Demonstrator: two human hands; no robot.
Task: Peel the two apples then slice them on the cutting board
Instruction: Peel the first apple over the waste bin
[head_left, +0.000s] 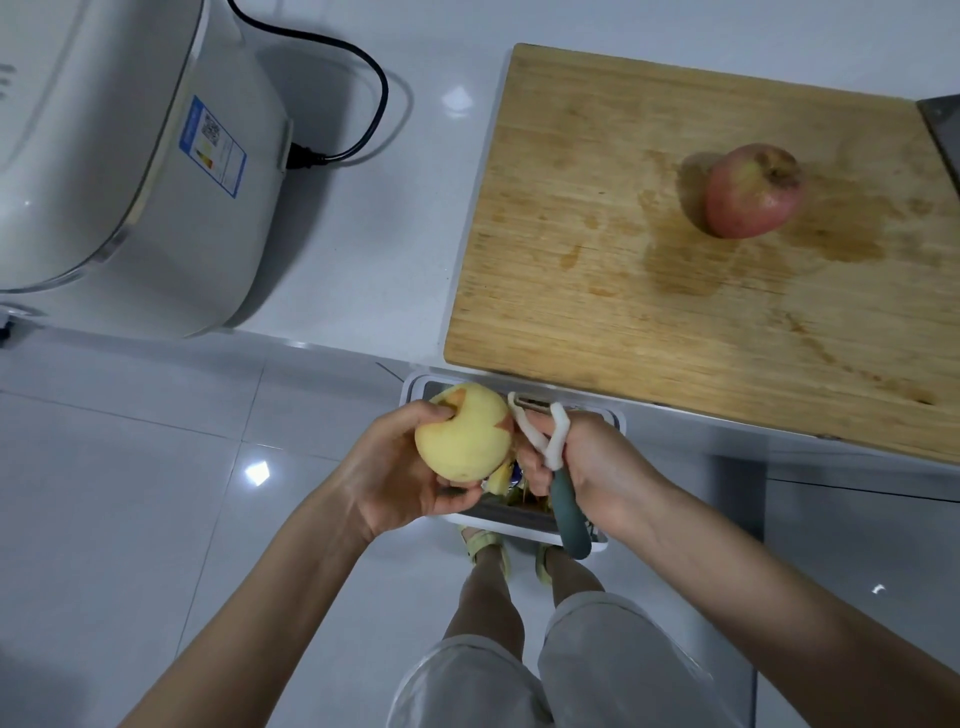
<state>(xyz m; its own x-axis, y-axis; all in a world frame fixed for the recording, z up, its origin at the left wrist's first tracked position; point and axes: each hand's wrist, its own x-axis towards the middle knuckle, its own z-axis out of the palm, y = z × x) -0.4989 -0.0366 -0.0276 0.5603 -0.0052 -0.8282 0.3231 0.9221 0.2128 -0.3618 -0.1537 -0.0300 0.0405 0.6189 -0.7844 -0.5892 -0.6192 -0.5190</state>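
Bin: white and rectangular, standing on the floor just below the cutting board's near edge. Pale peel scraps are lying inside, and the hands are hiding much of the interior.
Cutting board: wooden, lying on the white bench, carrying one apple and damp stains.
Red apple: unpeeled, resting tilted on the board's right half, its hollow end facing up and toward the board's far right corner.
Peeled apple: pale yellow and mostly bare, showing red skin patches on the side nearest the board. It is hanging over the bin, off the board's near left corner.
Left grip: clasping the peeled apple, the thumb pressing its hollow end and the fingers cupping the opposite end.
Peeler: its white head is pointing toward the board and its teal handle away from it, the blade lying just beside the peeled apple.
Right grip: grasping the peeler near its head.
Appliance: white, with a black cord plugged in, sitting well left of the board.
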